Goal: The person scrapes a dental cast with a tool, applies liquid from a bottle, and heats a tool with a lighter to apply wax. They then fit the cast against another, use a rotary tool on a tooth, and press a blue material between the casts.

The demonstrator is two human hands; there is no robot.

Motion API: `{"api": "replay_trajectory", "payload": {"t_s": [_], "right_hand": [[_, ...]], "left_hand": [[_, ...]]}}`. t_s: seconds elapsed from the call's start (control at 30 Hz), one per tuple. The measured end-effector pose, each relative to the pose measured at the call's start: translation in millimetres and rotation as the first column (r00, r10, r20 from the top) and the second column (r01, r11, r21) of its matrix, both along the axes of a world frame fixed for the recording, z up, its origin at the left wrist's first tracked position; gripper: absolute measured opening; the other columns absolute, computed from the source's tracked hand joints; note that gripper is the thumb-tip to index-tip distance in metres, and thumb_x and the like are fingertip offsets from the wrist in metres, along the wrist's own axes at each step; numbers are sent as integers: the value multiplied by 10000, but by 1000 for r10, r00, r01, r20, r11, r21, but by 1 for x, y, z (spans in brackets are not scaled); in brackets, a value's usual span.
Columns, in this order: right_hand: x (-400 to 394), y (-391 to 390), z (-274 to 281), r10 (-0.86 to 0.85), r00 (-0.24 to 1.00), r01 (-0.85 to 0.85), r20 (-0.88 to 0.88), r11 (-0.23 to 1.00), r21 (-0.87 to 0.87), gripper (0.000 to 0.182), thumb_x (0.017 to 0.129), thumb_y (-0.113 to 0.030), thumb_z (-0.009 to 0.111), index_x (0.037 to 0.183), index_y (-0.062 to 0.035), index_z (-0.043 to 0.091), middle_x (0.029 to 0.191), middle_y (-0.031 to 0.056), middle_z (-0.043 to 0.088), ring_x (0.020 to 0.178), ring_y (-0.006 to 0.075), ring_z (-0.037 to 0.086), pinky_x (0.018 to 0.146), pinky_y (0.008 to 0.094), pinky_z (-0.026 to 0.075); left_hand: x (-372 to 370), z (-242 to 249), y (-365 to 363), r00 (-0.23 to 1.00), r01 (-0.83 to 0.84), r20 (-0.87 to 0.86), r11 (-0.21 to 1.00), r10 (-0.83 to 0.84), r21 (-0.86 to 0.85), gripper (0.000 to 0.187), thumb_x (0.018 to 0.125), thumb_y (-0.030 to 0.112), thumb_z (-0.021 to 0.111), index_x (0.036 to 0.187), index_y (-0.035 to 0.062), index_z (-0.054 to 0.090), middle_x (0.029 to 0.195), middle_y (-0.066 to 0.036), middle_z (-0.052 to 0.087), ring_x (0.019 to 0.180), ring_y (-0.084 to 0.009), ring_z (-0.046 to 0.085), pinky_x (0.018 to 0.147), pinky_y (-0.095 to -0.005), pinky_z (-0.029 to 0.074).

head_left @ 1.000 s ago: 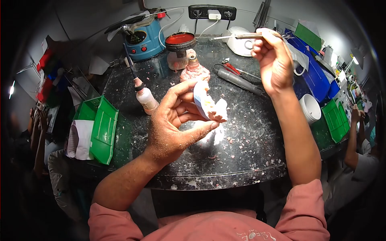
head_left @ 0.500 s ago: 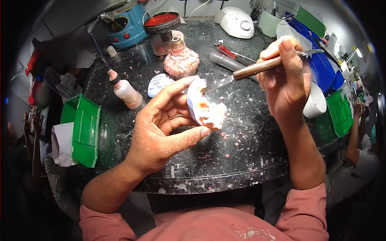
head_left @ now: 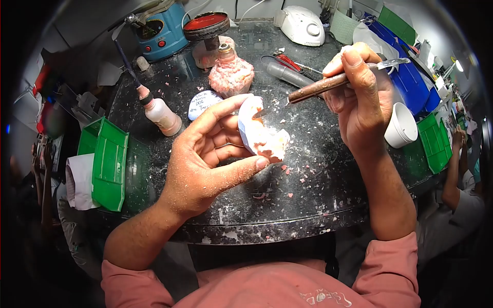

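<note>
My left hand (head_left: 192,167) grips a dental plaster cast (head_left: 245,126) between curled fingers and thumb, above the table's middle. The cast is pale blue-white, tilted up, with lumpy pinkish wax (head_left: 271,143) on its right side; bright light washes out part of it. In my right hand (head_left: 365,105) is a wax knife (head_left: 318,89) with a brown wooden handle, held by its rear half. Its thin front blade reaches toward the cast's upper inner side; glare hides whether it touches. The wider rear blade points away to the right. Fine dust covers my left hand.
Behind the cast stand a wax-coated burner (head_left: 231,77) and a labelled cast (head_left: 202,104). A nozzle bottle (head_left: 163,118) and green bin (head_left: 110,164) are left; a white cup (head_left: 400,127) is right. Wax crumbs dot the dark table (head_left: 318,190). Other people's arms show at both edges.
My right hand has shifted slightly left and up, bringing the knife handle nearer the cast and turning its front blade. My left hand and the cast have barely moved.
</note>
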State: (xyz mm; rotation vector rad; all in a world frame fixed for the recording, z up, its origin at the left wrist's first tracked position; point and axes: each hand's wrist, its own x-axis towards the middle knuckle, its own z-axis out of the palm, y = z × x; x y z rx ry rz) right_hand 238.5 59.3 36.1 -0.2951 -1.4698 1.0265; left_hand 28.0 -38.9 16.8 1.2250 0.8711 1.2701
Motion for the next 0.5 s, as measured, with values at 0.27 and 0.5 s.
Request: {"api": "replay_trajectory", "payload": {"t_s": [0.27,0.5], "right_hand": [[0,1,-1,33,999,-33,12,999,-9,179,943,-203,577,886,-34,592,792,79,650,520,73,502,470,204,386],[2,0,1,2,1000,-1,7,999,-43,162,944,-189,568,893,-37,593,798,80,648,518,69,490,467,195,373]], "left_hand": [[0,2,0,1000,-5,18,998,6,-57,800,684,-89,742,1389,-23,370,1240,-141,531,1061,-203,608,935,-338,516],[0,1,0,1000,-9,15,999,10,-37,820,680,-85,751,1396,-17,357,1281,-161,515,1097,-216,591,950,-356,511]]}}
